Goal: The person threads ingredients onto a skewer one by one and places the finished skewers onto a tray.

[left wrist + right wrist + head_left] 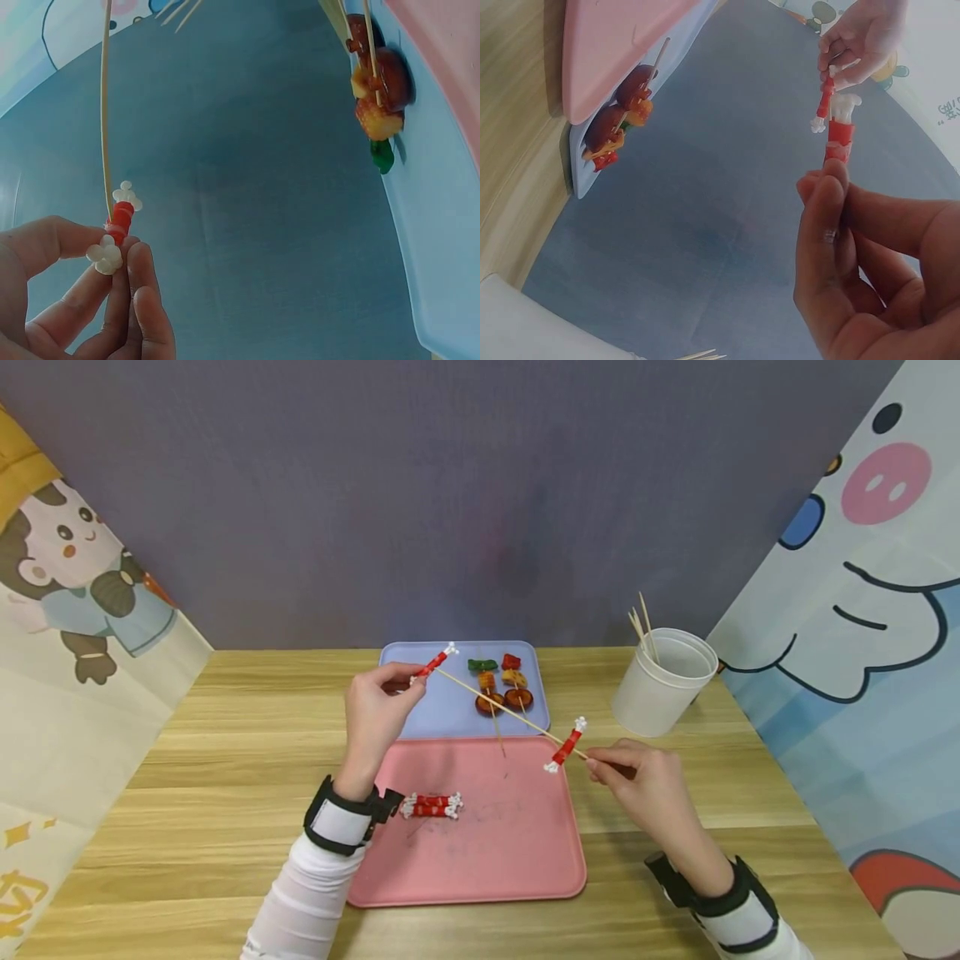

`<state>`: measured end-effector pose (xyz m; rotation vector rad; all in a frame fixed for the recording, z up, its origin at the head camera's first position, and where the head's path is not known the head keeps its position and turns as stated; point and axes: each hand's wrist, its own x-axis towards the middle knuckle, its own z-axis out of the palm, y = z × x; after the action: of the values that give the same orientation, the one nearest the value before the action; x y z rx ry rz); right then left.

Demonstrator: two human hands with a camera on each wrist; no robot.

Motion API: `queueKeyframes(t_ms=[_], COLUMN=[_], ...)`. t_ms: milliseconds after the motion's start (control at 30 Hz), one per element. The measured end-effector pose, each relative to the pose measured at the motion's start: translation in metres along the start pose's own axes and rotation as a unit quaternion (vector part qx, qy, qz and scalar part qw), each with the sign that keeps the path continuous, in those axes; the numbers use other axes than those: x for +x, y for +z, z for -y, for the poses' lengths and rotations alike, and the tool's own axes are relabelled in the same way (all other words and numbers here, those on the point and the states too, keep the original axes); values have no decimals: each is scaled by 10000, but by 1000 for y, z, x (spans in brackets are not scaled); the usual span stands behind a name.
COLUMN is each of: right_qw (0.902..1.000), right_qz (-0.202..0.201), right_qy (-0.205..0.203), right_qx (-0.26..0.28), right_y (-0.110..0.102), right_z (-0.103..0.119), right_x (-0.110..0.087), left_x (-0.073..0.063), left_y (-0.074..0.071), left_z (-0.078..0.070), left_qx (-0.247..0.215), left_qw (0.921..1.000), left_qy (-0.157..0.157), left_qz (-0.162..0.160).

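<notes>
My left hand (pixel 380 708) pinches a red stick-shaped toy food piece (pixel 432 665) with white knobbed ends, raised over the trays. In the left wrist view, thumb and fingers hold this piece near its lower knob. A thin bamboo skewer (pixel 498 706) runs slantwise between the hands, its far tip meeting the red middle of the piece; whether it has pierced it I cannot tell. At the skewer's other end my right hand (pixel 648 781) grips it between thumb and fingers. A second red piece (pixel 567 746) sits crosswise on the skewer, just beyond the right fingertips.
Below lies a pink tray (pixel 495 860) with red white-ended pieces (pixel 432 806) side by side. Behind it, a blue tray (pixel 427 718) carries two loaded skewers (pixel 504 685) of toy food. At the back right stands a white tub (pixel 651 693) holding several bare skewers (pixel 643 628).
</notes>
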<state>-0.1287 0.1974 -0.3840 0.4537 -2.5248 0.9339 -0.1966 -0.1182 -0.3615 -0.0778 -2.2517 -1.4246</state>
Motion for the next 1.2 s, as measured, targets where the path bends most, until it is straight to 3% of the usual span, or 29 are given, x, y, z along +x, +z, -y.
queueKeyframes(t_ms=[367, 600, 1200], right_qw=[10000, 10000, 10000], right_qz=[0, 5, 8], right_qy=[18, 36, -64], right_qx=[-57, -63, -36], right_y=[0, 1, 5], right_z=[0, 0, -2], right_x=[0, -1, -2], left_x=[-3, -5, -7], left_y=[4, 6, 14], left_z=[0, 2, 6], left_qx=[-172, 12, -10], left_qw=[9994, 9992, 9989], left_qy=[284, 399, 465], left_qz=[-25, -43, -23])
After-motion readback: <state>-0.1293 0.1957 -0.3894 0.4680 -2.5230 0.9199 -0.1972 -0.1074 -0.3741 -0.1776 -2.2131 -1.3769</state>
